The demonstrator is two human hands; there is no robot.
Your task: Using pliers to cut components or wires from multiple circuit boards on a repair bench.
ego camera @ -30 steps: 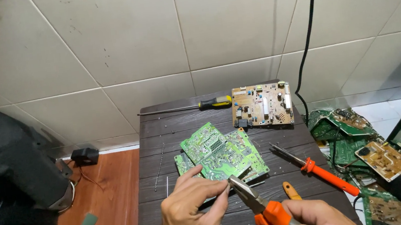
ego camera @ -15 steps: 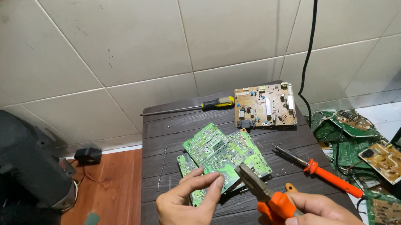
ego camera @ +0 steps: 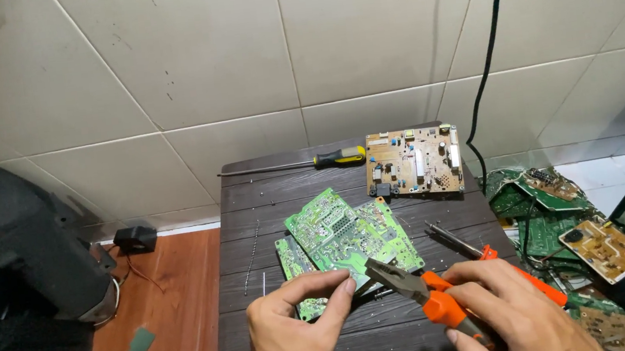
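A stack of green circuit boards lies in the middle of a dark slatted table. My left hand rests at the stack's near edge, thumb and forefinger pinched together over a board corner; what they hold is too small to tell. My right hand grips orange-handled pliers, whose jaws point left towards my left fingertips and the boards' edge.
A tan circuit board and a yellow-handled screwdriver lie at the table's far edge. An orange-handled screwdriver lies to the right. Several loose boards are piled beside the table. A black machine stands at the left.
My left hand has drawn its fingers together into a pinch at the boards' edge. The pliers' jaws have come closer to my left fingertips.
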